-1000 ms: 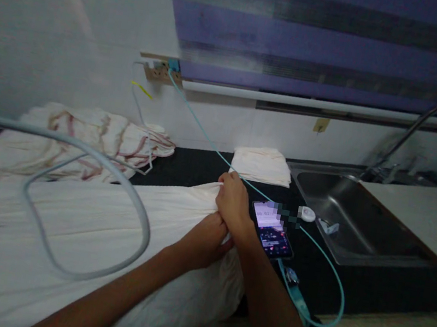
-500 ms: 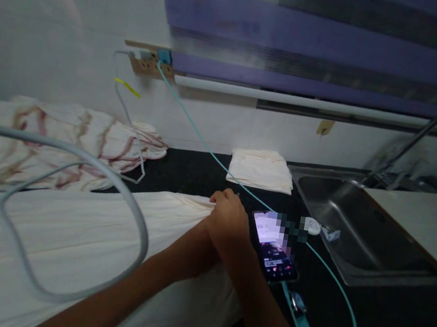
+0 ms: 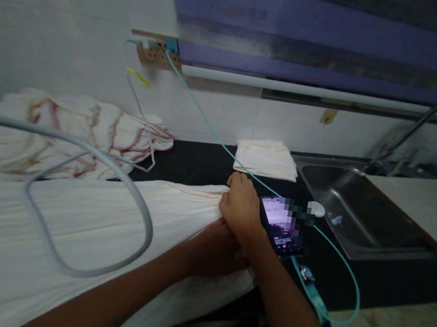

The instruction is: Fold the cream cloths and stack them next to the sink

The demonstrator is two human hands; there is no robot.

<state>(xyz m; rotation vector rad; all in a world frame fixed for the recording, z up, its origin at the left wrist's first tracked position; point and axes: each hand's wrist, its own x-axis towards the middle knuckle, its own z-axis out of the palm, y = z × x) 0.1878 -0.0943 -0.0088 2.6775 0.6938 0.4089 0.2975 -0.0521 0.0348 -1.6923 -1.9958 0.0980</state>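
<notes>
Shifted rightward since the earlier frame, measured against the phone [image 3: 280, 234]: left hand [image 3: 221, 249], now further beneath the wrist of the right hand [image 3: 242, 203]. Found on inspection: right hand clenched over the bunched end of the white cloth [image 3: 96, 227], near the phone. Cannot tell the left hand's hold; fingers largely hidden. Located white cloth along the front of the dark counter [image 3: 194, 161], running leftward behind the grey cable [image 3: 145, 229]. Progress, as judged: folds drawn together at the held end; remaining length still spread, creased lengthwise. Noted beyond: folded cloth [image 3: 267, 159], squared and set just beside the sink [image 3: 359, 219]; striped cloth [image 3: 82, 131], crumpled against the wall [image 3: 63, 67], untouched.
</notes>
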